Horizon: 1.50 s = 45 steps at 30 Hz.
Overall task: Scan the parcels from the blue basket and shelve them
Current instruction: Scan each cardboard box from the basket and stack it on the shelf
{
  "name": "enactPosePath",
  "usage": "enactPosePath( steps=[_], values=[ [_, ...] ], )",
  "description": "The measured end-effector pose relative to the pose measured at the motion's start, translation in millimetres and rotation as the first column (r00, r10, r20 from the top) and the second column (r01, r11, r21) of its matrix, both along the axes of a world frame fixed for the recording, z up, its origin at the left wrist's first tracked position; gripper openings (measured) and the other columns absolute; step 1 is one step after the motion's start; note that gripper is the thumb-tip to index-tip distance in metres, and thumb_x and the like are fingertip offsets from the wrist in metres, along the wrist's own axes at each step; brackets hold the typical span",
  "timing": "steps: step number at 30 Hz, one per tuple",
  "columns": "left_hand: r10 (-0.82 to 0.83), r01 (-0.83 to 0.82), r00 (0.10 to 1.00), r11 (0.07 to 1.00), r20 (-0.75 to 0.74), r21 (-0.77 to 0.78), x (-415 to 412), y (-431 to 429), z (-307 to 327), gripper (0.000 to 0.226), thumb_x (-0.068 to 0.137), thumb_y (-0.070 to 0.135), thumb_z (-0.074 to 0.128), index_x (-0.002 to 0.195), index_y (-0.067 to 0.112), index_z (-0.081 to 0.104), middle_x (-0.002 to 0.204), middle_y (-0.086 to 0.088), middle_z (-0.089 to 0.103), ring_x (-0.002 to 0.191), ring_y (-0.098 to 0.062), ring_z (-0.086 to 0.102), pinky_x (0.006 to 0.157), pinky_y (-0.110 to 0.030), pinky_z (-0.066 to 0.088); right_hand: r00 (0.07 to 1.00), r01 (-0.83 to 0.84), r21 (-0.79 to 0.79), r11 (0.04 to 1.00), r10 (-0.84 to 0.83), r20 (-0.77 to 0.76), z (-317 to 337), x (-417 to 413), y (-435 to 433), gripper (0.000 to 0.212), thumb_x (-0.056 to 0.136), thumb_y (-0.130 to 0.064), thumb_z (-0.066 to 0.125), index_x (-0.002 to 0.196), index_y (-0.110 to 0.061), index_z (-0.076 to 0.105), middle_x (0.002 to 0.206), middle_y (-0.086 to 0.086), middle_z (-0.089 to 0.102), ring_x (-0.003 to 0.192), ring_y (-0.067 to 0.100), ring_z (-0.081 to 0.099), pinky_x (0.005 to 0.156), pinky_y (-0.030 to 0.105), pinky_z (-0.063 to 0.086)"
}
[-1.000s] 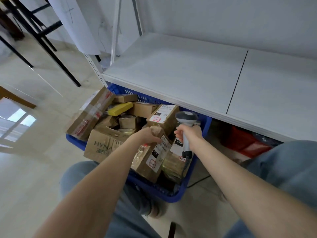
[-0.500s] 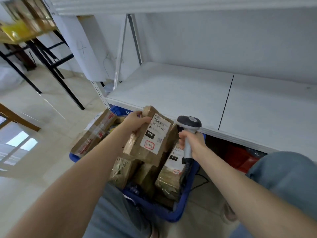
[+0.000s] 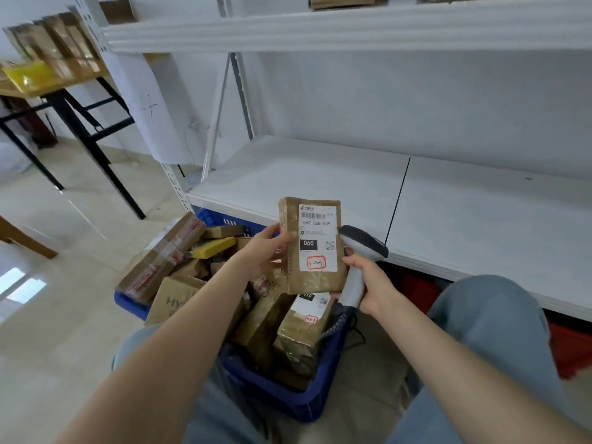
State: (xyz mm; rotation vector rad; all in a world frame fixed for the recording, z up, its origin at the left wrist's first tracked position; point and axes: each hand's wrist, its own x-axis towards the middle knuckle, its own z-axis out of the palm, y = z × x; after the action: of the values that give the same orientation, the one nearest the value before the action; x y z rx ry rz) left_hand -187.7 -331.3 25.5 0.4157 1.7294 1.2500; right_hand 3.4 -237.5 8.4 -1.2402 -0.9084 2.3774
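Holding parcel (image 3: 312,248) upright before shelf edge (image 3: 416,261), scanner (image 3: 358,264) beside

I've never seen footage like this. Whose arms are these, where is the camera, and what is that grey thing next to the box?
There is no machine here. These are a person's two bare arms, filmed by one wide-angle camera worn on the head, looking forward and down. The left hand holds up a brown parcel with its white label facing the camera. The right hand grips a grey scanner, the kind that reads barcodes, with its head right beside the label. Below them sits a blue basket heaped with more parcels. Behind is a white shelf, where the scanned parcels are meant to go.
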Motion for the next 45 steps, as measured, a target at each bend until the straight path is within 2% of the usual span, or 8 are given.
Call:
enactPosePath(
  steps=[3,5,8,12,18,26,31,45],
  values=[
    [-0.089,0.091,0.994,0.996,0.061,-0.026,5.7,-4.0,-6.5,0.066,0.082,0.026,0.073,0.137,0.041,0.041,0.125,-0.006,0.06,0.116,-0.034,0.056,0.091,-0.059,0.049,0.999,0.028,0.037,0.999,-0.029,0.031,-0.7,6.2,-2.2,0.02,0.086,-0.01,0.062,0.106,-0.011,0.067,0.1,0.017,0.071,0.096,0.035,0.067,0.087,0.055,0.053],
    [-0.07,0.072,0.995,0.997,0.064,-0.014,8.1,-5.3,-12.3,0.072,0.08,0.023,0.075,0.14,0.041,0.039,0.124,-0.008,0.062,0.114,-0.036,0.058,0.091,-0.061,0.048,0.996,0.051,0.096,0.994,-0.058,0.065,-1.3,8.3,-3.5,0.022,0.084,-0.009,0.065,0.106,-0.008,0.066,0.096,0.016,0.071,0.093,0.033,0.067,0.089,0.051,0.053],
    [-0.003,0.003,1.0,1.0,0.011,0.023,16.3,-7.4,-19.3,0.068,0.085,0.016,0.07,0.142,0.036,0.039,0.118,-0.008,0.065,0.109,-0.033,0.062,0.093,-0.059,0.048,0.976,0.132,0.304,0.944,-0.177,0.128,-0.4,10.4,-8.2,0.011,0.083,-0.006,0.066,0.091,-0.009,0.06,0.081,0.005,0.064,0.074,0.019,0.06,0.069,0.031,0.051],
    [0.038,-0.038,0.999,0.998,0.002,0.048,23.5,-8.8,-31.7,0.068,0.087,0.012,0.066,0.144,0.035,0.038,0.116,-0.009,0.065,0.107,-0.03,0.063,0.093,-0.058,0.049,0.979,0.094,0.455,0.886,-0.165,0.118,3.4,15.5,-22.0,0.002,0.081,-0.003,0.064,0.083,-0.003,0.064,0.065,0.003,0.064,0.053,0.01,0.055,0.052,0.022,0.047],
    [0.057,-0.056,0.998,0.996,-0.018,0.064,31.4,-8.6,-41.0,0.067,0.089,0.01,0.064,0.143,0.037,0.036,0.116,-0.008,0.064,0.108,-0.028,0.061,0.092,-0.054,0.05,0.98,0.022,0.468,0.883,-0.111,0.164,1.7,19.3,-45.3,0.006,0.083,-0.007,0.065,0.082,-0.001,0.066,0.051,0.0,0.061,0.043,0.007,0.052,0.049,0.021,0.044],
    [0.063,-0.062,0.998,0.995,-0.009,0.078,37.7,-7.3,-42.2,0.062,0.09,0.007,0.062,0.14,0.035,0.038,0.115,-0.009,0.062,0.11,-0.029,0.058,0.092,-0.053,0.049,0.98,-0.009,0.489,0.872,-0.089,0.177,4.7,23.1,-56.6,0.016,0.083,-0.009,0.064,0.067,-0.006,0.062,0.049,-0.002,0.058,0.042,0.006,0.051,0.051,0.023,0.044],
    [0.062,-0.061,0.998,0.995,-0.017,0.075,40.6,-4.9,-41.9,0.065,0.09,0.007,0.061,0.144,0.033,0.035,0.114,-0.008,0.063,0.111,-0.03,0.058,0.086,-0.048,0.05,0.978,-0.013,0.493,0.87,-0.092,0.187,9.2,22.6,-57.1,0.015,0.083,-0.01,0.064,0.068,-0.006,0.062,0.052,-0.001,0.058,0.041,0.004,0.051,0.049,0.02,0.044],
    [0.073,-0.071,0.997,0.995,-0.029,0.062,38.1,-3.9,-39.2,0.063,0.09,0.009,0.062,0.143,0.034,0.038,0.114,-0.008,0.062,0.113,-0.031,0.056,0.099,-0.057,0.044,0.976,-0.055,0.491,0.869,-0.057,0.211,15.3,20.2,-59.7,0.019,0.081,-0.008,0.062,0.063,-0.007,0.061,0.05,-0.002,0.058,0.041,0.005,0.051,0.05,0.022,0.044]
  ],
)
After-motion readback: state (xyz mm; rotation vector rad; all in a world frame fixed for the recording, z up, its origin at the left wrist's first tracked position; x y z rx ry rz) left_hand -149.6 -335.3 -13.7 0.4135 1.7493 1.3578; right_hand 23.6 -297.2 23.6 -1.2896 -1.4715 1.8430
